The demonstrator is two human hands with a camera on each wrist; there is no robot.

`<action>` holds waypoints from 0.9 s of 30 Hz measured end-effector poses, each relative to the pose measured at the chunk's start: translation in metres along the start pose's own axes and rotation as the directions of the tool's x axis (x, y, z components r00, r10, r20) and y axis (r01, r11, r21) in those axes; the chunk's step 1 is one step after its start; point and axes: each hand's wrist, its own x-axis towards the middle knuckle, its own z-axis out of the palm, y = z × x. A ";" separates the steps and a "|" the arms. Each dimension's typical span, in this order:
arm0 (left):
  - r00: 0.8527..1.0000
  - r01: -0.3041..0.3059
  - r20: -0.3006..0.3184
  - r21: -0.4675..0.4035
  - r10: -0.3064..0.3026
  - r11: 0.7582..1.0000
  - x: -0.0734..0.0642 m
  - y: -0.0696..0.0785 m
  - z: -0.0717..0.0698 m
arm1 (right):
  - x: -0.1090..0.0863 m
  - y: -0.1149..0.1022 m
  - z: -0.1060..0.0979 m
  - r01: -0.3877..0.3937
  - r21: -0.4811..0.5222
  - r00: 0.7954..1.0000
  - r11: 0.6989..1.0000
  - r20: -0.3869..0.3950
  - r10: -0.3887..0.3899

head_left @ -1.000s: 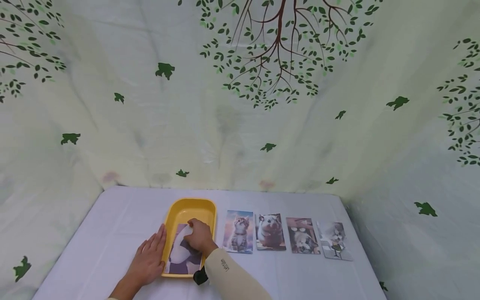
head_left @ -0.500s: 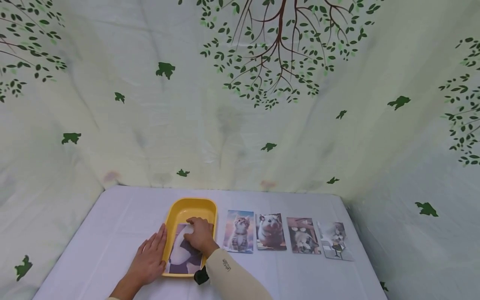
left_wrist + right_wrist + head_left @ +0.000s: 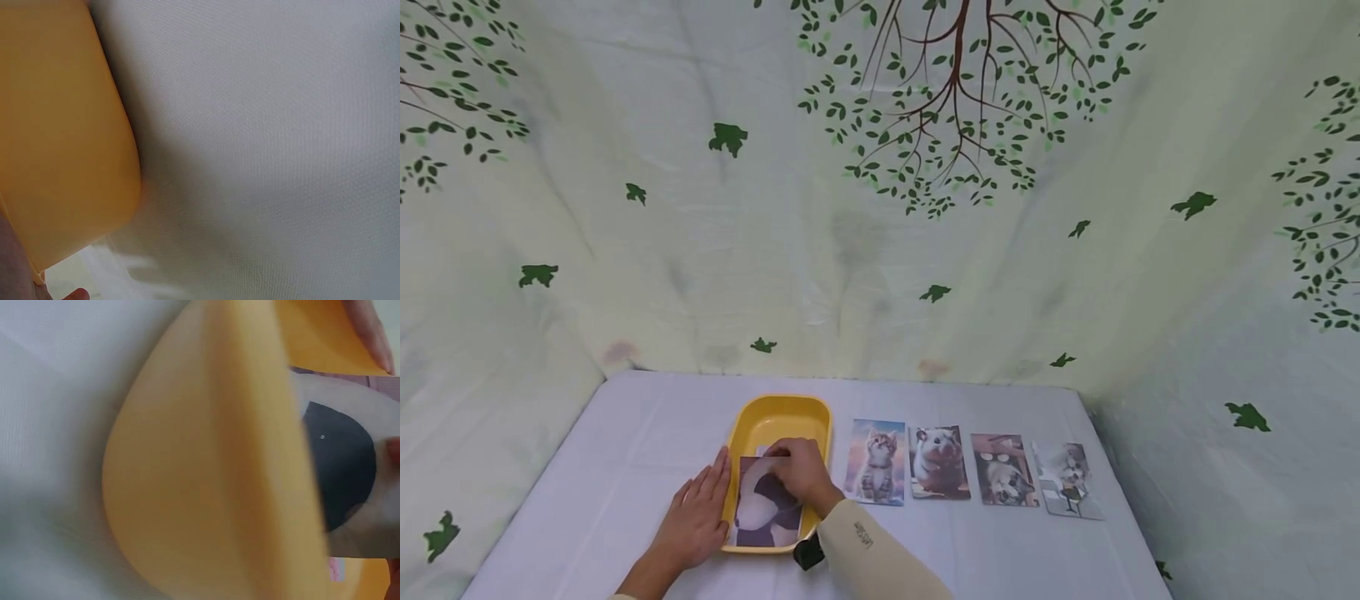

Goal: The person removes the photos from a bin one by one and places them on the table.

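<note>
A yellow tray [image 3: 782, 408] stands left of centre on the table in the head view. My left hand [image 3: 696, 512] lies along its left rim with the fingers straight; in the left wrist view part of this hand [image 3: 12, 262] shows by the tray's wall [image 3: 69, 137]. Over the tray my right hand [image 3: 805, 471] pinches the far edge of a picture card [image 3: 758, 508] with pale and dark patches. The right wrist view shows the card [image 3: 344, 462] behind the blurred tray rim [image 3: 256, 450]. A bit of another printed piece [image 3: 337, 569] peeks out beneath it.
Right of the tray lie several picture cards in a row: a kitten [image 3: 877, 462], a hamster-like animal [image 3: 940, 462], an animal with glasses [image 3: 1006, 471], and a greyish one [image 3: 1069, 479]. A white cloth [image 3: 647, 442] covers the table. Leaf-printed sheeting [image 3: 850, 275] hangs behind.
The right hand has taken the card's far edge and drawn it slightly up and nearer, uncovering a light edge beneath. The left hand stays at the rim; the row of cards is unmoved.
</note>
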 end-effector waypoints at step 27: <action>1.000 -0.011 -0.028 -0.008 0.011 1.000 -0.001 0.001 -0.002 | 0.001 0.008 -0.070 0.120 0.386 0.982 0.915 -0.184 -0.051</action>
